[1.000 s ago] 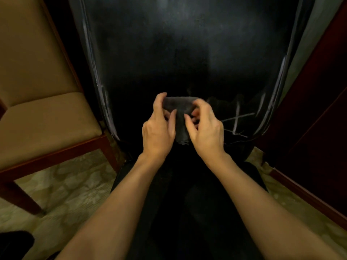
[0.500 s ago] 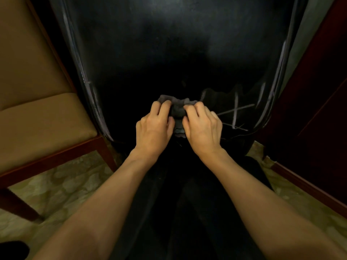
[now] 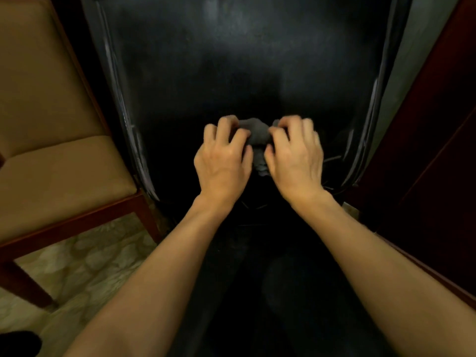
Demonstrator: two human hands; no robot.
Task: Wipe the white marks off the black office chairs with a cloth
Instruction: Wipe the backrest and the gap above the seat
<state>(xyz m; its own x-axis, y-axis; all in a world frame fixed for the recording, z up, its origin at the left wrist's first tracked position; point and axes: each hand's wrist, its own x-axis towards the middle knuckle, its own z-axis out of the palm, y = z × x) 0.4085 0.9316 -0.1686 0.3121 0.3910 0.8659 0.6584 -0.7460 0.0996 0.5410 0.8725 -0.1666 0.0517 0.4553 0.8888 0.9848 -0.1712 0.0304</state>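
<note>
The glossy black back of an office chair (image 3: 244, 68) fills the middle of the head view. A small grey cloth (image 3: 257, 136) is bunched against its lower part. My left hand (image 3: 224, 161) grips the cloth's left side with curled fingers. My right hand (image 3: 296, 158) grips its right side the same way. Thin white marks (image 3: 332, 159) show on the chair just right of my right hand, mostly hidden behind it.
A tan upholstered chair with a red-brown wooden frame (image 3: 51, 163) stands close on the left. Dark red wooden panelling (image 3: 438, 150) closes in on the right. Patterned beige carpet (image 3: 85, 266) lies below, and a dark shape (image 3: 18, 343) sits at the bottom left corner.
Both hands with the cloth have shifted to the right across the chair back and now cover most of the white crossed lines. The cloth is more bunched between the hands.
</note>
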